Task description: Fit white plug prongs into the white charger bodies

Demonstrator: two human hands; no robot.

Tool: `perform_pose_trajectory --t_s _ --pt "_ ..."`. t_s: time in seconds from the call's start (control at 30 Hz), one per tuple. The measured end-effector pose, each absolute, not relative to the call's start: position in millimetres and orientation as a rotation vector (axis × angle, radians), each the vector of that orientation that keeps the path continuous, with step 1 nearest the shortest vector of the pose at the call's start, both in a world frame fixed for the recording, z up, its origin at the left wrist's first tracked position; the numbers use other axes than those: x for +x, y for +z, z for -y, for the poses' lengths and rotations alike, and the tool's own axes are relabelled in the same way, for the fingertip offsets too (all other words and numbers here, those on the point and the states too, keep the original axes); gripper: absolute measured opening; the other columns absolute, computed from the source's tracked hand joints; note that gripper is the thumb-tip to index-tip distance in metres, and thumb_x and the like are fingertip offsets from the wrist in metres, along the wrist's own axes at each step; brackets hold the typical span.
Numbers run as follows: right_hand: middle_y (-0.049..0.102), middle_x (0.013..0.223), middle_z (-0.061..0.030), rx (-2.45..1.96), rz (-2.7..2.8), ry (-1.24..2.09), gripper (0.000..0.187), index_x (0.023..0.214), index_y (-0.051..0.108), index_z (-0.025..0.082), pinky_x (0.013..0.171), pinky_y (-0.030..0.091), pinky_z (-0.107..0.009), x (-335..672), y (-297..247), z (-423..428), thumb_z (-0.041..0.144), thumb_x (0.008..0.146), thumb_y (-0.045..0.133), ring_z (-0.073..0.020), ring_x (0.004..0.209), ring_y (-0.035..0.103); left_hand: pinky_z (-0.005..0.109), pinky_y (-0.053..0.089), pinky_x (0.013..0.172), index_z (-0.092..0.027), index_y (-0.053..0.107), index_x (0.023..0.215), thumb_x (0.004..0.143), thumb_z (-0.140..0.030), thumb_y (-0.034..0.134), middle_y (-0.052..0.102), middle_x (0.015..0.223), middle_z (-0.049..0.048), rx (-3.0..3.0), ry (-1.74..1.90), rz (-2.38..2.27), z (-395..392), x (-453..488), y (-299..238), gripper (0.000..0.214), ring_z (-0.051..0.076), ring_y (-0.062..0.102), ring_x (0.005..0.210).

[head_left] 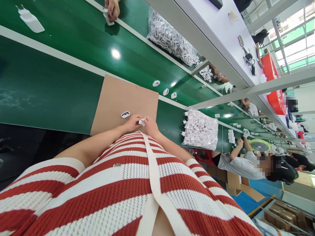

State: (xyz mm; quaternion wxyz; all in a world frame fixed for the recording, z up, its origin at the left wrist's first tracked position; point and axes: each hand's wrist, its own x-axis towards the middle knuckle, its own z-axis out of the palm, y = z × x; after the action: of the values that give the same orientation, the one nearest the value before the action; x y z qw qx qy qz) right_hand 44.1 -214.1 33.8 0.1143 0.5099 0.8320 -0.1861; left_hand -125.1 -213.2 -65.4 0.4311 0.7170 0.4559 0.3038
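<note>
My left hand and my right hand meet at the near edge of a brown cardboard sheet. Both hands are closed together on one small white charger part pinched between their fingertips. A second small white charger piece lies on the cardboard just left of my left hand. My red and white striped top hides the lower part of both forearms.
A green conveyor belt runs past the cardboard, carrying a white charger and three small white pieces. Clear bags of white parts sit at the right and the far side. Another person's hand and seated co-workers work nearby.
</note>
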Motion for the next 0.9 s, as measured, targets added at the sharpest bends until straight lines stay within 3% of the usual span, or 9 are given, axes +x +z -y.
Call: perform_pose_trajectory --t_s 0.37,0.6,0.77,0.9 --pt "0.065 0.113 -0.0111 1.316 -2.365 -0.509 0.028 0.117 0.062 0.018 0.071 0.047 -0.033 25.8 50.9 196.7 0.015 0.089 0.062 -0.0230 0.090 0.064 0.044 0.045 0.102 -0.019 0.072 0.087 0.079 -0.034 0.064 0.065 0.106 0.0095 1.780 0.764 -1.110 213.2 -126.5 -71.0 0.019 0.027 0.058 0.106" --pt "0.066 0.113 -0.0104 1.318 -2.393 -0.532 0.029 0.116 0.064 0.018 0.075 0.049 -0.033 26.3 45.0 193.9 0.027 0.089 0.065 -0.0244 0.097 0.065 0.045 0.044 0.104 -0.020 0.073 0.085 0.079 -0.037 0.066 0.065 0.105 0.0097 1.728 0.758 -1.112 212.6 -128.2 -71.3 0.020 0.027 0.058 0.106" --pt "0.065 0.112 -0.0077 1.418 -2.392 -0.700 0.023 0.109 0.067 0.021 0.080 0.050 -0.032 36.1 39.4 193.8 0.033 0.089 0.065 -0.0221 0.098 0.064 0.046 0.047 0.099 -0.019 0.073 0.083 0.075 -0.036 0.069 0.066 0.101 0.0095 1.717 0.731 -1.158 209.0 -128.8 -59.5 0.019 0.027 0.060 0.102" --pt "0.061 0.121 -0.0074 1.786 -2.430 -1.216 0.038 0.126 0.062 0.025 0.083 0.053 -0.032 55.1 25.0 208.8 0.034 0.089 0.065 -0.0189 0.094 0.063 0.042 0.053 0.086 -0.018 0.074 0.080 0.073 -0.038 0.072 0.066 0.087 0.0089 1.669 0.676 -1.191 205.9 -128.7 -41.0 0.021 0.026 0.064 0.086"
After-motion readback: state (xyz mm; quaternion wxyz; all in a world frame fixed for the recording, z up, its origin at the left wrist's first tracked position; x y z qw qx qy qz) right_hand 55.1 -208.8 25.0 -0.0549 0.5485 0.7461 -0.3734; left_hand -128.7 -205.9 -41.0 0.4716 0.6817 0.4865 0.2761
